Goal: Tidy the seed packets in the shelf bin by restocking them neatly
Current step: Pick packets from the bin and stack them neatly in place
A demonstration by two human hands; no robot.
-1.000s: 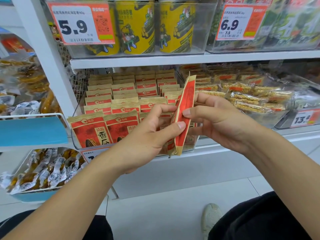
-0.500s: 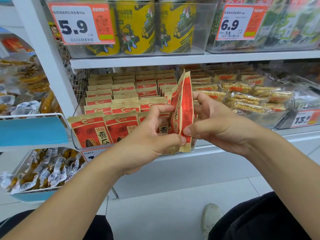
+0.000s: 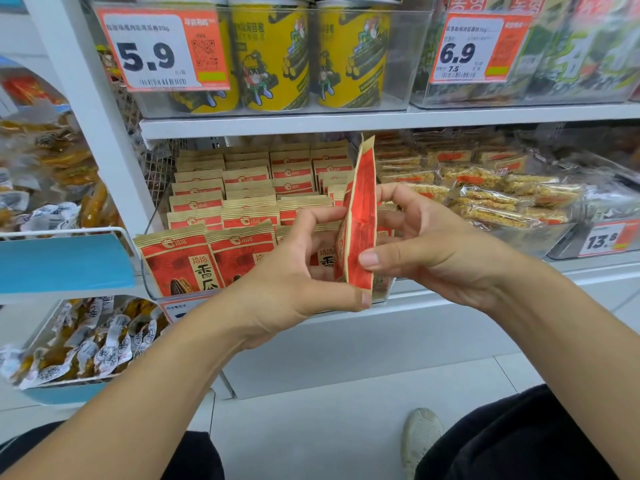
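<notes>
Both hands, left hand [image 3: 294,271] and right hand [image 3: 426,244], pinch one seed packet [image 3: 360,216] edge-on, label unreadable, hiding the shelf bin [image 3: 147,278] rows at 12 o'clock.

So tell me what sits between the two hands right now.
The head view shows a red seed packet held edge-on and upright between the left hand and the right hand, both pinching it, in front of the clear shelf bin.

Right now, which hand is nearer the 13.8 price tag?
Right. The right hand holds the seed packet just left of the 13.8 price tag; the left hand grips it farther left.
</notes>
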